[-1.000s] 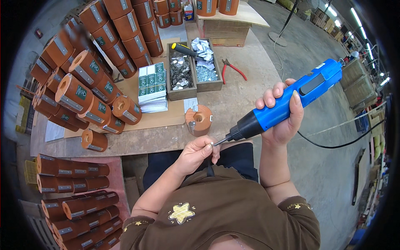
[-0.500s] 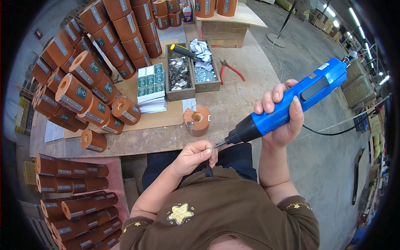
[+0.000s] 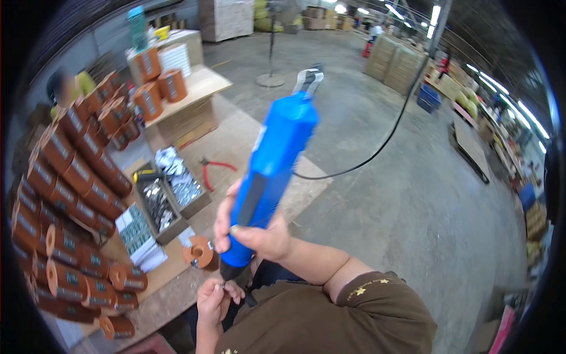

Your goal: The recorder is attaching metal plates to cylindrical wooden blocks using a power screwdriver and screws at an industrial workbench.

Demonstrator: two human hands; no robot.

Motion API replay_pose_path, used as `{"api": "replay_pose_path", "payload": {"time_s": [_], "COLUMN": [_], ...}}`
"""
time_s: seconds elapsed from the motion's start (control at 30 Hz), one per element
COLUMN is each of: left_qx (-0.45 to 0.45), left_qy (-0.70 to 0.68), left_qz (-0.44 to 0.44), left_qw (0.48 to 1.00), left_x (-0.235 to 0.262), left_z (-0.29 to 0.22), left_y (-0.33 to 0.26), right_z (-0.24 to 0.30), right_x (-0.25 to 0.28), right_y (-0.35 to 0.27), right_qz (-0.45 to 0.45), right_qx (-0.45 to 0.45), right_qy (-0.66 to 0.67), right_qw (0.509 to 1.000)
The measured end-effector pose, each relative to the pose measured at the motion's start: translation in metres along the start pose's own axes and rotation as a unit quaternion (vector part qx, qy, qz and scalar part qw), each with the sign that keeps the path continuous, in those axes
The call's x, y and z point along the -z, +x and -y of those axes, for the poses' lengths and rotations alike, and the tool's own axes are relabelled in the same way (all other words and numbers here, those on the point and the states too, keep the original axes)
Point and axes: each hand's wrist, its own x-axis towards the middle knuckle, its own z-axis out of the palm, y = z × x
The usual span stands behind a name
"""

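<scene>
Workbench (image 3: 242,137) beside hands (image 3: 272,239), right above left (image 3: 214,302)

The blue power tool (image 3: 269,176) (its top hook (image 3: 309,75) especially) looks blurred.

Right hand (image 3: 271,239) around blue power tool (image 3: 277,153), left hand (image 3: 213,301) near its tip (image 3: 231,272), stacked cylinders (image 3: 66,278)

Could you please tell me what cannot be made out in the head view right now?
Head view, what the left grip pinches: too small, and covered by its own fingers.
Head view, part of the blue electric screwdriver's casing: hidden behind the right grip.
Head view, the individual loose metal pieces: too small and blurred to count.
Head view, the rest of the left forearm: cut off by the lower edge.
</scene>
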Motion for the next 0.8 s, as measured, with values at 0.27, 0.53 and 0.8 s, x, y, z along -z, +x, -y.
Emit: {"api": "replay_pose_path", "payload": {"time_s": [0.27,0.53,0.8], "left_qx": [0.012,0.053,0.089], "left_qy": [0.010,-0.055,-0.067], "left_qz": [-0.032,-0.074,-0.011], "left_qw": [0.999,0.994,0.994], "left_x": [0.002,0.011,0.007], "left_z": [0.010,0.017,0.022], "left_y": [0.009,0.007,-0.002], "right_z": [0.007,0.001,0.033], "right_x": [-0.007,0.000,-0.008], "right_y": [0.002,0.004,0.020], "right_qz": [-0.062,0.000,0.094], "right_qx": [-0.049,-0.049,-0.172], "right_qy": [-0.148,-0.251,-0.339], "right_qw": [0.986,0.967,0.920]}}
